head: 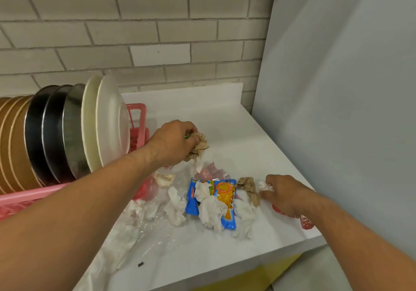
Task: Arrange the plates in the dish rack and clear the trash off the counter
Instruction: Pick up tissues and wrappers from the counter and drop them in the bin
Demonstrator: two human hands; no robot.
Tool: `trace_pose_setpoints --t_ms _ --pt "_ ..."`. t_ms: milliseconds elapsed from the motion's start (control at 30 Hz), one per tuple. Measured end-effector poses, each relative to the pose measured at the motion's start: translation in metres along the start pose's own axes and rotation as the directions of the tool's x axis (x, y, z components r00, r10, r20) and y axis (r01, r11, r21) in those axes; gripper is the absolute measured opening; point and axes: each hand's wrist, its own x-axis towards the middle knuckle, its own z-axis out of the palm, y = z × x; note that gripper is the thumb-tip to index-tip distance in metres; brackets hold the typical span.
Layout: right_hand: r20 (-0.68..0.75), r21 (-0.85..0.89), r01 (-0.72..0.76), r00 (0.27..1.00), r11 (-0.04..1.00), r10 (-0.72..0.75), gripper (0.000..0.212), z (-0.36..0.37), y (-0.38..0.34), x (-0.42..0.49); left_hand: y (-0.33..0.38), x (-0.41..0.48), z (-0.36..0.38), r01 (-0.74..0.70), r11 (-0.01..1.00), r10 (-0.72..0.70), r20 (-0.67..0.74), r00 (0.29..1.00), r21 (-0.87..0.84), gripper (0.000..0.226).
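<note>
Brown, black and white plates (105,119) stand on edge in a pink dish rack (27,197) at the left. My left hand (173,141) is closed on a wad of brown and white crumpled paper (199,147), lifted just above the white counter (227,119). My right hand (284,195) rests on the counter, fingers curled on a small white tissue (263,186), with a red wrapper (305,222) under the palm. Between the hands lie a blue and orange snack packet (225,197), several white tissues (211,210) and a brown napkin (248,186).
Clear plastic film (144,225) spreads over the counter's front left. A small black scrap (140,264) lies near the front edge. A grey panel (337,88) walls the right side; brick tiles run behind. The counter drops off at the front right.
</note>
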Motion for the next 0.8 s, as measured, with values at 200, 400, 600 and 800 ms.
trace_pose_setpoints --t_ms 200,400,600,800 --pt "-0.041 -0.025 0.021 0.999 0.999 -0.022 0.019 -0.015 -0.010 -0.001 -0.007 -0.008 -0.001 0.002 1.000 -0.002 -0.019 1.000 -0.012 0.025" --pt "-0.077 0.099 0.086 0.994 0.991 -0.079 0.051 -0.020 -0.021 -0.011 -0.008 -0.013 -0.006 0.054 0.998 -0.052 -0.062 0.997 0.032 0.023" --pt "-0.125 0.128 0.142 0.984 0.982 -0.126 0.036 -0.018 -0.035 -0.016 -0.007 -0.023 -0.003 0.099 0.991 -0.095 -0.044 0.995 0.090 0.019" --pt "-0.163 0.108 0.157 0.977 0.982 -0.138 0.023 -0.016 -0.043 -0.016 -0.011 -0.032 0.004 0.080 0.994 -0.080 -0.002 0.997 0.076 0.030"
